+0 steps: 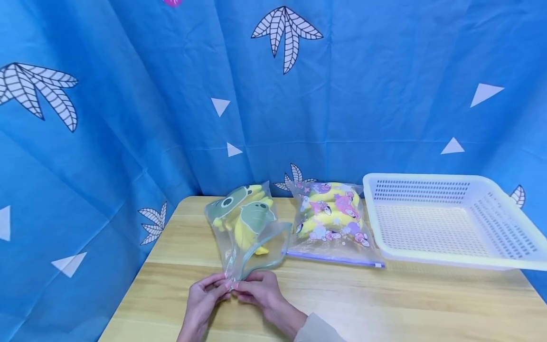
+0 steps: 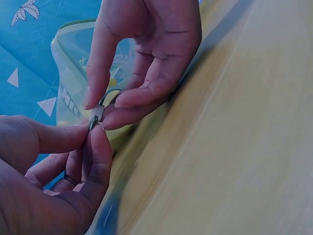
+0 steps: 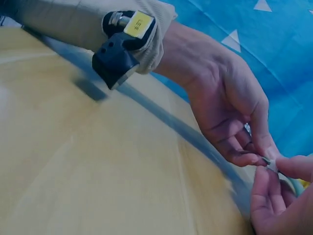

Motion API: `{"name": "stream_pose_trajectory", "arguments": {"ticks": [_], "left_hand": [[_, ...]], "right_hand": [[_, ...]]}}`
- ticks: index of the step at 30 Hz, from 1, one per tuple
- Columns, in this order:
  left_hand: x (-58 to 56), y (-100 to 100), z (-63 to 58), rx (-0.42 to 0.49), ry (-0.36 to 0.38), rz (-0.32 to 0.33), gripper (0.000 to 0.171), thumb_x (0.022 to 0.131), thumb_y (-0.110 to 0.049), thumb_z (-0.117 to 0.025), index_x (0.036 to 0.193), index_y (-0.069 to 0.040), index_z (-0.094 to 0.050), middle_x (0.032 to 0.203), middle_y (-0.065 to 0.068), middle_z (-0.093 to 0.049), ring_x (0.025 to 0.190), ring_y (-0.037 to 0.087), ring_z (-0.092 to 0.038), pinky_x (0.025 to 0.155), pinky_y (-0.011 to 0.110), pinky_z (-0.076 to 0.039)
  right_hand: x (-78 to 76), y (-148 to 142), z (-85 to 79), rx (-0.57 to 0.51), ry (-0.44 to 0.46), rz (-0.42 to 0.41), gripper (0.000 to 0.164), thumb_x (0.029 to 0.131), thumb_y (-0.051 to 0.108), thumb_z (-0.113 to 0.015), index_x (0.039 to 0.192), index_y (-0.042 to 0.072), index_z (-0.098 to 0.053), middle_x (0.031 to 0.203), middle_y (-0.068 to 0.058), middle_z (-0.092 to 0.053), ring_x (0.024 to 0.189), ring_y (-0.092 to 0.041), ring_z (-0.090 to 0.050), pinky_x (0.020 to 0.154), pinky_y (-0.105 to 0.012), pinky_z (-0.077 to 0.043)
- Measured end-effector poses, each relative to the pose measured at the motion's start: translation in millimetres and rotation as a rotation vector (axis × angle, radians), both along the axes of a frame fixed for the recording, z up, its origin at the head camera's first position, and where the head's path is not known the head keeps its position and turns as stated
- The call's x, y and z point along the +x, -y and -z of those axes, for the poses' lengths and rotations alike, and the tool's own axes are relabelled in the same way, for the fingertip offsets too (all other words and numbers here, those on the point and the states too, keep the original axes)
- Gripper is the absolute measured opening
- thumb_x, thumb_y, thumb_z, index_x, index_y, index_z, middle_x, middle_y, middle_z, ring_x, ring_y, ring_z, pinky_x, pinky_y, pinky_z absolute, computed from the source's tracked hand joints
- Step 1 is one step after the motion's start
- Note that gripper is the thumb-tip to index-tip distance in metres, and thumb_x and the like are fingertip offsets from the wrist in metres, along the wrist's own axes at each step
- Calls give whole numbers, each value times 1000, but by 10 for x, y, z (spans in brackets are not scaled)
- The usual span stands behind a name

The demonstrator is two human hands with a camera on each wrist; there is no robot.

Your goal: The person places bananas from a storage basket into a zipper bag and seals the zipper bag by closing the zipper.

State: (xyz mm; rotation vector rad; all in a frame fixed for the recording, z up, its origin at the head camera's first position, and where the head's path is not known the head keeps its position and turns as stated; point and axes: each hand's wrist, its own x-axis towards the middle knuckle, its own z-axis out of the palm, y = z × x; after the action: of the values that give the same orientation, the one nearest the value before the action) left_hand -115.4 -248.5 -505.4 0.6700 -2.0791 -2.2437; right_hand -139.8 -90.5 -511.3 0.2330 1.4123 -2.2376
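Note:
A clear zip bag (image 1: pixel 228 249) with a green cartoon print lies at the table's left, with bananas (image 1: pixel 243 232) showing through it. Its green-edged mouth gapes toward the right. At the near corner of this bag, my left hand (image 1: pixel 204 300) pinches the end of the zip between thumb and forefinger. Right beside it, my right hand (image 1: pixel 266 293) pinches the same corner from the other side. Between the fingertips of both hands shows a small pale zip slider (image 2: pixel 98 113) in the left wrist view. The right wrist view has the slider (image 3: pixel 272 166) partly hidden by fingers.
Right of the green bag lies a second zip bag (image 1: pixel 331 244) with pink prints, a purple zip and yellow bananas inside. A white plastic basket (image 1: pixel 427 256) stands at the right of the wooden table (image 1: pixel 384 304). Behind hangs a blue curtain (image 1: pixel 363 104).

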Motion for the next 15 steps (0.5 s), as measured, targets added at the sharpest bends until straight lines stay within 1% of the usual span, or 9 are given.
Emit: {"name": "stream_pose_trajectory", "arguments": {"ticks": [2,4,5,7,10,12,14,15], "left_hand": [[13,11,5,-1,1,6,32,86,14,-71,117,18,-65,89,10,-70,68,15,-68,66,28,-62],[28,50,19,-2,7,7,33,86,13,-72,118,17,-65,91,10,-70,69,15,-67,66,28,-62],[38,86,29,2,14,-4,33,85,13,-73,117,16,-65,91,11,-71,69,15,-67,66,28,-62],[61,181,43,1,30,-28,32,86,13,-72,117,16,-66,91,11,-72,68,16,-66,64,28,-61],[88,350,43,-23,54,-55,32,86,13,-72,118,15,-66,93,12,-74,68,16,-66,63,28,-61],[90,450,35,-43,58,-46,32,87,12,-72,119,16,-66,96,11,-74,69,17,-67,64,29,-61],[83,532,28,-62,63,-32,32,88,10,-72,119,15,-66,98,10,-75,71,16,-67,66,29,-61],[80,566,25,-67,68,-36,32,88,9,-72,120,14,-66,98,10,-75,72,16,-67,66,29,-61]], "right_hand": [[-14,-40,1,1,7,7,20,81,-9,-78,99,-11,-70,83,-19,-75,69,-18,-74,65,-26,-62],[-61,-144,1,-6,25,39,22,81,-8,-78,101,-11,-71,84,-18,-75,70,-17,-74,67,-27,-62],[-98,-221,-1,-11,32,57,23,81,-7,-77,102,-11,-71,85,-17,-75,71,-18,-74,69,-28,-62],[-191,-407,-9,-17,29,91,25,82,-6,-77,105,-12,-70,87,-17,-75,74,-19,-74,74,-30,-62],[-339,-684,-46,-6,10,118,26,84,-4,-77,108,-11,-69,90,-16,-75,79,-20,-74,81,-32,-62],[-425,-832,-71,-1,-4,145,24,84,-5,-76,106,-12,-68,90,-15,-75,81,-21,-75,84,-33,-61],[-493,-958,-96,-2,-1,185,22,85,-5,-76,105,-11,-68,90,-15,-75,81,-22,-75,84,-33,-61],[-520,-1013,-104,-7,1,207,22,85,-6,-75,105,-11,-68,90,-16,-75,81,-22,-75,84,-33,-61]]}}
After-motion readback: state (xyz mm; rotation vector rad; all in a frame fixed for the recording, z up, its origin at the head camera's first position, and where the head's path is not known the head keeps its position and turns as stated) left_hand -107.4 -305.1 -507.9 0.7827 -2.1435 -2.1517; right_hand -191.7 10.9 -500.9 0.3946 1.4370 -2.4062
